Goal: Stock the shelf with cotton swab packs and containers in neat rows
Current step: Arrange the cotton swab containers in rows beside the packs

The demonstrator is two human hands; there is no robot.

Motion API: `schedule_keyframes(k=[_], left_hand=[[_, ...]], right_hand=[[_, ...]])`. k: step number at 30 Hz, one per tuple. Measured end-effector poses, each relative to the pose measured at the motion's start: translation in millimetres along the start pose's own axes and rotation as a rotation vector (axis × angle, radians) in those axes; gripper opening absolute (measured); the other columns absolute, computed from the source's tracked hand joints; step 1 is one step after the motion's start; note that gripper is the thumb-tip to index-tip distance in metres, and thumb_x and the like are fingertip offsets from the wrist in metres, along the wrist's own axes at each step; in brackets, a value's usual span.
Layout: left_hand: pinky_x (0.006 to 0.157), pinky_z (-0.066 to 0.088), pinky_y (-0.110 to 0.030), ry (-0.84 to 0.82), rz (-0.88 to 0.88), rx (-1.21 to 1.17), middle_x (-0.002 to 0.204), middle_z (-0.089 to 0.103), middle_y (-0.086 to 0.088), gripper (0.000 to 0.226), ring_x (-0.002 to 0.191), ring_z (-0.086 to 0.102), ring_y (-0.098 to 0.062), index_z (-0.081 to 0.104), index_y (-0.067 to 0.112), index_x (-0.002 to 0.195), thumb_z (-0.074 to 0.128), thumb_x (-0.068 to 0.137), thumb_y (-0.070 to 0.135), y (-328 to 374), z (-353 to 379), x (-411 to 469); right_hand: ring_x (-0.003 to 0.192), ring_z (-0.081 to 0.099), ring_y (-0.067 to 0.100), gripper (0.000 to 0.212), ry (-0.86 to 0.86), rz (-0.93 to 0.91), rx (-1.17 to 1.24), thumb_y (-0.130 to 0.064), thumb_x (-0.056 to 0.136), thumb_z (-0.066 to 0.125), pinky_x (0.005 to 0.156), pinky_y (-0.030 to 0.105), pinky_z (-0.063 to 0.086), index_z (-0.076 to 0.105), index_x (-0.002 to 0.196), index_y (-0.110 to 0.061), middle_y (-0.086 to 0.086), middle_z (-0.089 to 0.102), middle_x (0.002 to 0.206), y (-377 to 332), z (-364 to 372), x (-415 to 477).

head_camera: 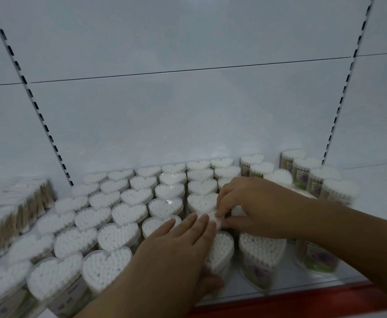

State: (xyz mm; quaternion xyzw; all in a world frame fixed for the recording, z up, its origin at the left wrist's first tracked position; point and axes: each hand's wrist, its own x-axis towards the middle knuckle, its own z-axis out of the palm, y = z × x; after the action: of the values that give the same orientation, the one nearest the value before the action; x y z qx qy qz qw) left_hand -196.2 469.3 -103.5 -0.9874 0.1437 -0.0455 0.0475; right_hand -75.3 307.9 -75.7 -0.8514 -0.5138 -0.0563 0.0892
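Several heart-shaped clear containers of cotton swabs stand in neat rows across the white shelf. My left hand lies flat with straight fingers over the tops of containers in the front middle. My right hand reaches in from the right, and its curled fingers pinch the top of one heart-shaped container in the fifth row. A front container sits under my left hand's edge. More containers stand loosely to the right.
Flat packs of wooden-stick swabs are stacked at the left. A loose cluster of containers stands at the back right. The shelf's red front edge runs along the bottom. Slotted uprights flank the white back panel.
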Motion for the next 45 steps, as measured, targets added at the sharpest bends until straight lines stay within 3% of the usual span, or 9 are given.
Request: schedule_keyframes(k=[2, 4, 7, 14, 19, 26, 31, 39, 45], left_hand=[[0.093, 0.051, -0.028, -0.014, -0.015, 0.001, 0.13, 0.061, 0.002, 0.081, 0.119, 0.058, -0.008, 0.065, 0.021, 0.123, 0.035, 0.068, 0.072, 1, -4, 1], [0.116, 0.003, -0.028, 0.021, -0.004, 0.02, 0.155, 0.004, 0.007, 0.106, 0.142, 0.0, -0.006, 0.021, 0.025, 0.152, 0.017, 0.062, 0.081, 1, -1, 4], [0.097, -0.03, -0.021, -0.021, -0.018, 0.002, 0.142, -0.033, 0.018, 0.114, 0.116, -0.045, 0.0, -0.018, 0.03, 0.149, -0.005, 0.049, 0.083, 6, -5, 8], [0.11, -0.018, -0.025, -0.049, 0.098, -0.09, 0.144, -0.03, 0.023, 0.1, 0.13, -0.029, 0.005, -0.021, 0.031, 0.148, 0.034, 0.08, 0.079, 31, -5, 42], [0.108, -0.019, -0.029, -0.146, 0.099, -0.07, 0.144, -0.038, 0.018, 0.118, 0.135, -0.032, -0.003, -0.028, 0.03, 0.145, 0.049, 0.072, 0.081, 30, -3, 66], [0.116, -0.009, -0.031, -0.174, 0.084, -0.045, 0.156, -0.025, 0.01, 0.12, 0.143, -0.022, -0.008, -0.024, 0.032, 0.146, 0.05, 0.066, 0.083, 25, 3, 75], [0.112, -0.01, -0.031, -0.19, 0.08, -0.008, 0.158, -0.023, 0.004, 0.123, 0.145, -0.019, -0.011, -0.024, 0.025, 0.147, 0.053, 0.069, 0.081, 27, -1, 75], [0.113, -0.012, -0.029, -0.219, 0.046, -0.022, 0.153, -0.028, 0.012, 0.12, 0.142, -0.024, -0.007, -0.025, 0.028, 0.147, 0.054, 0.07, 0.078, 27, -1, 73], [0.104, -0.024, -0.028, -0.237, 0.023, -0.009, 0.141, -0.04, 0.022, 0.126, 0.128, -0.043, 0.0, -0.037, 0.03, 0.137, 0.048, 0.062, 0.086, 23, 6, 72]], right_hand=[[0.101, 0.049, -0.002, 0.026, 0.019, 0.003, -0.007, -0.048, 0.086, 0.06, 0.089, 0.019, 0.04, 0.07, 0.105, -0.033, -0.017, 0.062, 0.109, 1, -6, -1], [0.102, 0.05, -0.002, 0.028, 0.092, 0.066, 0.014, -0.049, 0.085, 0.058, 0.091, 0.02, 0.039, 0.068, 0.107, -0.034, -0.019, 0.061, 0.109, 9, -19, -6], [0.095, 0.052, -0.005, 0.037, 0.118, 0.205, 0.01, -0.055, 0.082, 0.051, 0.088, 0.021, 0.039, 0.066, 0.11, -0.036, -0.02, 0.061, 0.11, 32, -39, -20], [0.144, 0.01, 0.005, 0.087, -0.321, 0.313, -0.074, -0.077, 0.077, 0.042, 0.117, 0.027, 0.013, 0.023, 0.148, -0.032, -0.016, 0.017, 0.155, 57, -33, -54], [0.126, -0.03, -0.004, 0.128, -0.449, 0.338, -0.042, -0.096, 0.043, 0.024, 0.105, 0.021, -0.008, -0.022, 0.146, -0.035, -0.023, -0.034, 0.138, 64, -32, -86], [0.135, 0.031, 0.001, 0.044, 0.037, 0.227, -0.045, -0.043, 0.097, 0.043, 0.107, 0.017, 0.02, 0.04, 0.141, -0.037, -0.018, 0.037, 0.148, 67, -27, -49], [0.123, 0.045, 0.018, 0.039, -0.094, 0.067, -0.231, -0.016, 0.095, 0.046, 0.102, 0.037, 0.04, 0.054, 0.132, -0.026, -0.002, 0.053, 0.132, 63, -8, -6], [0.113, 0.053, 0.016, 0.03, -0.085, 0.098, -0.083, -0.026, 0.098, 0.042, 0.096, 0.033, 0.043, 0.062, 0.12, -0.02, -0.002, 0.06, 0.122, 73, -7, -7], [0.12, 0.044, 0.002, 0.055, -0.1, 0.216, 0.032, -0.06, 0.091, 0.039, 0.097, 0.021, 0.033, 0.036, 0.141, -0.036, -0.014, 0.042, 0.145, 91, -26, -48]])
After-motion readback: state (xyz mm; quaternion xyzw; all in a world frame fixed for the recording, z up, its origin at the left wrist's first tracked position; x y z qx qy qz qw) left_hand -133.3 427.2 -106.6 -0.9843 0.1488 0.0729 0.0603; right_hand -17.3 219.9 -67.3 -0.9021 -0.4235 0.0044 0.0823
